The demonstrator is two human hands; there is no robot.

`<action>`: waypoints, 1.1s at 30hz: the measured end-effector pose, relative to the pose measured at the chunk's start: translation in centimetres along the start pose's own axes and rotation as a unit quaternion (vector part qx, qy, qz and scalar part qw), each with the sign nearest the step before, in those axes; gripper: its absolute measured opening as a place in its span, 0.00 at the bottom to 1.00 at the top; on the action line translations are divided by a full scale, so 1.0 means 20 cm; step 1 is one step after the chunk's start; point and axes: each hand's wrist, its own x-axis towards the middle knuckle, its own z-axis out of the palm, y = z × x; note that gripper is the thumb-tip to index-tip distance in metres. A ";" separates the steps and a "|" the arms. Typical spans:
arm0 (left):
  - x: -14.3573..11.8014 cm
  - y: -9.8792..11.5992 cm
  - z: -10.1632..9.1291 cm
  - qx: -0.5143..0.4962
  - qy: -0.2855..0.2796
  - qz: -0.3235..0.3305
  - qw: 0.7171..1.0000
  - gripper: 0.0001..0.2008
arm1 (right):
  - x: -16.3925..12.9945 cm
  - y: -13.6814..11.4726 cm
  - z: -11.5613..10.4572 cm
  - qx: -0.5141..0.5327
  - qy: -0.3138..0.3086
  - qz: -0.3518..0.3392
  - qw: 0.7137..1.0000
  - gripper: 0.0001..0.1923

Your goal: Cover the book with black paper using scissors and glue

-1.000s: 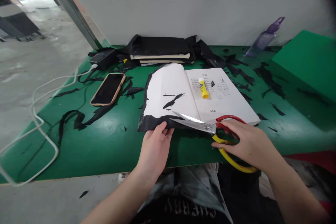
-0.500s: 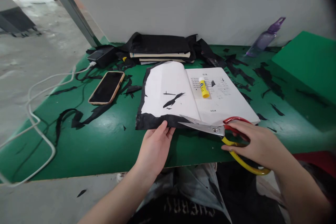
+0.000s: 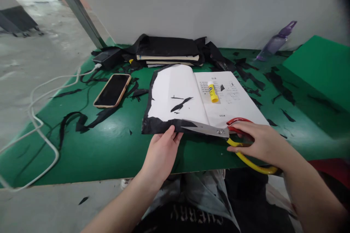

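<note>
An open book [image 3: 232, 96] lies on the green table, with a strip of black covering material [image 3: 157, 125] folded over the near edge of its left page. My left hand [image 3: 163, 147] pinches that black strip at the book's front edge, thumb on top and fingers beneath. In my right hand [image 3: 264, 142] are large scissors [image 3: 213, 130] with one red and one yellow handle. Their blades point left and lie along the strip, just right of my left thumb. A yellow glue stick [image 3: 212, 93] rests on the right page. Black scraps [image 3: 181, 105] lie on the left page.
A phone [image 3: 113, 90] lies left of the book, near a white cable [image 3: 34, 116] plugged into a black device [image 3: 106, 58]. Black-covered books [image 3: 168, 46] are stacked behind. A purple bottle [image 3: 275, 43] and a green board [image 3: 319, 67] stand at the right, among black scraps.
The scissors and my right hand have moved left along the black strip, and the blades are closer together. My left hand keeps its place on the strip.
</note>
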 end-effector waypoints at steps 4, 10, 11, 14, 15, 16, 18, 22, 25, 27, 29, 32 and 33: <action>0.01 0.00 -0.01 -0.006 -0.010 0.010 1.000 0.03 | 0.01 0.01 0.00 0.004 -0.005 0.000 1.000 0.28; 0.00 0.01 0.00 -0.008 0.006 0.004 1.000 0.06 | 0.01 0.02 0.00 0.001 -0.009 0.000 1.000 0.26; 0.00 0.01 0.00 -0.010 0.006 0.004 1.000 0.05 | 0.01 0.02 0.00 0.001 -0.011 0.000 1.000 0.26; 0.00 0.01 0.00 -0.015 0.007 0.002 1.000 0.05 | 0.01 0.02 0.00 0.000 -0.015 0.002 1.000 0.27; 0.00 0.01 0.00 -0.015 0.007 0.001 1.000 0.05 | 0.01 0.02 0.00 -0.002 -0.015 0.003 1.000 0.27; 0.00 0.01 0.00 -0.014 0.006 0.000 1.000 0.05 | 0.01 0.03 0.00 -0.004 -0.014 0.003 1.000 0.27; 0.00 0.01 0.00 -0.009 0.005 -0.005 1.000 0.06 | 0.01 0.03 0.00 -0.008 -0.012 0.004 1.000 0.27; 0.00 0.02 0.01 -0.005 0.015 -0.016 1.000 0.07 | 0.01 0.04 0.01 -0.009 -0.013 0.003 1.000 0.27; 0.00 0.02 0.02 -0.006 0.016 -0.013 1.000 0.07 | 0.00 0.03 0.01 -0.002 -0.017 0.006 1.000 0.27; 0.00 0.02 0.01 -0.004 0.013 -0.012 1.000 0.04 | 0.00 0.02 0.00 0.001 -0.024 0.016 1.000 0.27; 0.00 0.01 0.01 -0.003 0.010 -0.014 1.000 0.02 | 0.00 0.01 -0.01 -0.005 -0.028 0.025 0.999 0.26; 0.01 0.01 0.00 -0.003 0.006 -0.009 1.000 0.02 | 0.00 -0.01 -0.02 -0.019 -0.029 0.034 0.999 0.27; 0.01 0.01 0.00 -0.003 0.004 -0.002 1.000 0.03 | 0.00 -0.02 -0.02 -0.017 -0.034 0.036 0.999 0.27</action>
